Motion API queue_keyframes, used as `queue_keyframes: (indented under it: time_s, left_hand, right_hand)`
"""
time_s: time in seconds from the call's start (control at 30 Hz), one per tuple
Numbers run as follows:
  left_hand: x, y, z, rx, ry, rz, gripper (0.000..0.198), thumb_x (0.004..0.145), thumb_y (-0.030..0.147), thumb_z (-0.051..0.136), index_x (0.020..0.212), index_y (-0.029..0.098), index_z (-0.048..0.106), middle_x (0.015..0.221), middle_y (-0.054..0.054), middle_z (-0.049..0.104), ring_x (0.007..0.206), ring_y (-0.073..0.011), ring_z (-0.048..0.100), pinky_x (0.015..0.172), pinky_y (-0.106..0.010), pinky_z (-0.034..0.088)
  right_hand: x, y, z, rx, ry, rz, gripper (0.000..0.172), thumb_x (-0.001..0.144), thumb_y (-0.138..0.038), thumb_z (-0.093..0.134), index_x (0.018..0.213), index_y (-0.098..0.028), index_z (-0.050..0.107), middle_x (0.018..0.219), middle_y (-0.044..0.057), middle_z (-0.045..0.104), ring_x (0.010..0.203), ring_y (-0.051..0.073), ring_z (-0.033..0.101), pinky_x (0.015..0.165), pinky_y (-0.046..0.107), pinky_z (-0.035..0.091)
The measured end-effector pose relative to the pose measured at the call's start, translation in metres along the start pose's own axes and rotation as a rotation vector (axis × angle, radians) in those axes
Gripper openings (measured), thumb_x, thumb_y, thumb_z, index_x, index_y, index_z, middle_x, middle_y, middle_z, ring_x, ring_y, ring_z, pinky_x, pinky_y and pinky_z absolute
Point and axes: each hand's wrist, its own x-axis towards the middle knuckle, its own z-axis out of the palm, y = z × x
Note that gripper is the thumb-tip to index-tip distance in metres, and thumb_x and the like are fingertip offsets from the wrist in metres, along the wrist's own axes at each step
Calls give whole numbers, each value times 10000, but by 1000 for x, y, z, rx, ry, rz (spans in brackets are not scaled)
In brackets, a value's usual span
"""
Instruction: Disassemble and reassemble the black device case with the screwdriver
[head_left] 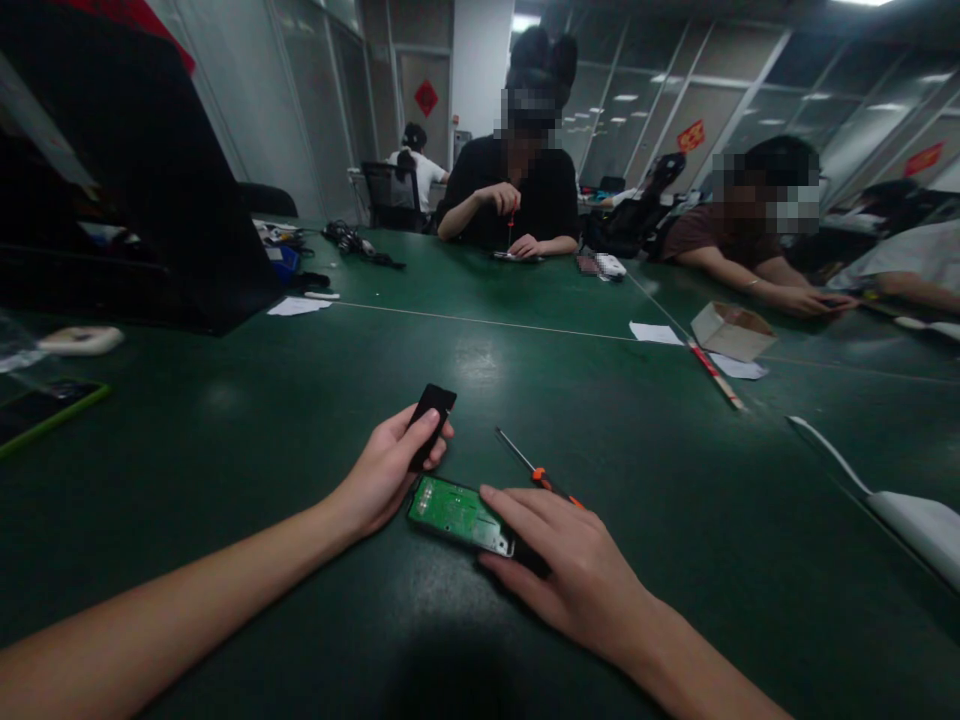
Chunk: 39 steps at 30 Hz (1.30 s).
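My left hand is closed on a flat black cover, thumb on top, raised a little above the table. Just below it lies a black casing with a green circuit board exposed, its face upward. My right hand grips the right end of this casing, thumb on the near side and fingers on the far side; that end is partly hidden under the palm. Beyond my right fingers rests a screwdriver with an orange and black handle, its shaft pointing away to the left. Neither hand touches the screwdriver.
On the green table stand a small open box and a dark monitor-like panel. A green-edged phone lies at left, a white object at right. Across the table a person works with a red screwdriver.
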Motion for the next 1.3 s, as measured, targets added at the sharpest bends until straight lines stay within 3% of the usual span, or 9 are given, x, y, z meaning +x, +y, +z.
queue_keyframes:
  time_s: [0.2, 0.33, 0.43, 0.53, 0.7, 0.83, 1.0, 1.3]
  left_hand:
    - [-3, -4, -2, 174, 20, 26, 464, 812, 482, 685, 1144, 160, 652, 807, -4, 560, 707, -118, 499, 620, -213, 403]
    - [-4, -6, -5, 185, -96, -6, 485, 841, 554, 608, 1118, 160, 667, 828, -30, 574, 645, -111, 483, 551, -208, 381]
    - [-5, -8, -7, 276, -144, 19, 445, 850, 482, 634, 1158, 161, 652, 755, -8, 542, 602, -101, 453, 529, -200, 364]
    - [-6, -9, -8, 344, -104, 46, 438, 858, 442, 640, 1203, 173, 636, 824, -24, 586, 641, -108, 497, 572, -211, 410]
    - [-8, -5, -7, 418, -60, 92, 405, 842, 432, 658, 1159, 179, 663, 974, -59, 665, 727, -146, 570, 622, -238, 456]
    - [-9, -5, -7, 423, -62, 104, 376, 848, 430, 656, 1132, 185, 672, 956, -49, 671, 726, -142, 575, 620, -233, 456]
    - [-10, -7, -9, 439, -99, 92, 367, 858, 429, 649, 1136, 190, 661, 992, -52, 671, 730, -134, 578, 638, -236, 471]
    - [-11, -3, -7, 504, -151, 112, 356, 870, 441, 630, 1117, 189, 672, 979, -46, 678, 716, -128, 566, 625, -222, 474]
  right_hand:
    - [-4, 0, -11, -113, 266, -40, 524, 933, -257, 604, 1421, -174, 435, 1218, 132, 678, 1090, 234, 671, 890, 369, 599]
    - [-5, 1, -16, -158, 319, 24, 497, 912, -240, 638, 1379, -184, 479, 1213, 132, 678, 1089, 242, 672, 875, 372, 607]
    - [-4, 1, -14, -126, 289, 63, 442, 923, -248, 619, 1341, -170, 497, 1214, 143, 664, 1099, 230, 659, 872, 357, 600]
    - [0, -2, -9, 25, 250, 164, 443, 889, -283, 659, 1296, -167, 528, 1238, 147, 625, 1136, 242, 623, 926, 390, 569]
    - [4, -11, 3, 522, 95, 502, 481, 892, -306, 635, 1349, -222, 511, 1361, 127, 562, 1214, 257, 586, 923, 404, 570]
    - [4, -9, 12, 842, 76, 584, 433, 932, -213, 538, 1362, -191, 504, 1343, 132, 597, 1252, 238, 563, 993, 394, 526]
    - [3, -9, 11, 885, 37, 588, 503, 912, -217, 583, 1404, -207, 481, 1423, 114, 530, 1283, 243, 533, 1037, 403, 489]
    - [8, -19, 0, 679, -40, 543, 568, 913, -256, 587, 1455, -213, 425, 1480, 97, 465, 1334, 251, 472, 1119, 421, 382]
